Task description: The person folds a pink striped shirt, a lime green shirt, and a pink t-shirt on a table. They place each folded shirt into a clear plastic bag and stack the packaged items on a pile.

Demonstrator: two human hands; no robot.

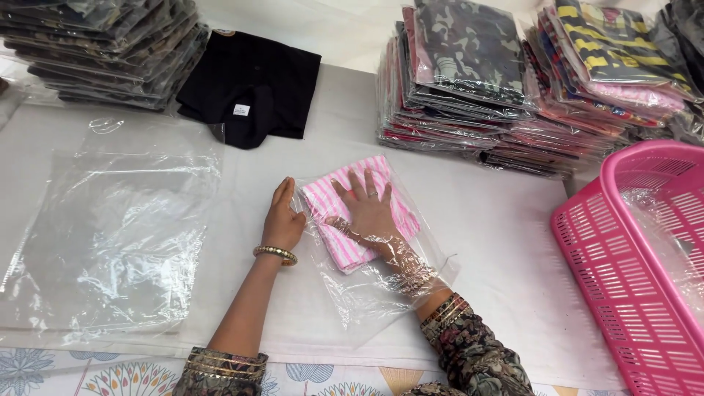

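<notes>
Right hand (369, 209) inside clear bag (370, 282), fingers spread flat on pink striped cloth (345, 242); left hand (282, 220), fingers together, steadying bag's edge. Black shirt (249, 84) beyond fingertips.

Pink-and-white striped cloth (352, 213) sits at centre in a clear bag (367, 286). A black garment (249, 84) lies at eleven o'clock, camouflage packs (469, 44) at one, a pink basket (623, 249) at three, on a white tabletop (499, 227).

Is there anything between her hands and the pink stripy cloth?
Not for the right hand: it is inside the clear plastic bag, lying flat on the folded pink-and-white striped cloth. The left hand is outside, at the bag's left edge, so the thin plastic film lies between it and the cloth.
</notes>
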